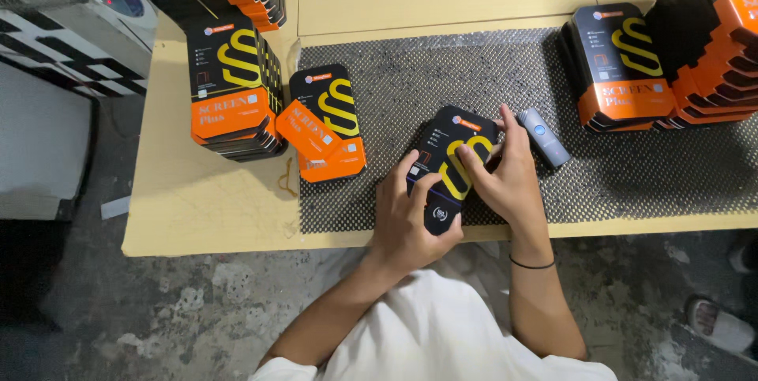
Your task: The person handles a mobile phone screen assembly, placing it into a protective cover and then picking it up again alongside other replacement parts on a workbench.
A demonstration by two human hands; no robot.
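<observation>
Head: both hands grip black-yellow flat box on mat.

Held box: black, yellow curl. Beside it, grey-blue gadget. Beneath, dark mesh mat. Further off, black-orange stacks.

I see my left hand and right hand gripping a flat black retail box with a yellow swirl on the dark mesh mat, a small grey handheld device just beside it and stacks of black-and-orange boxes around.
</observation>
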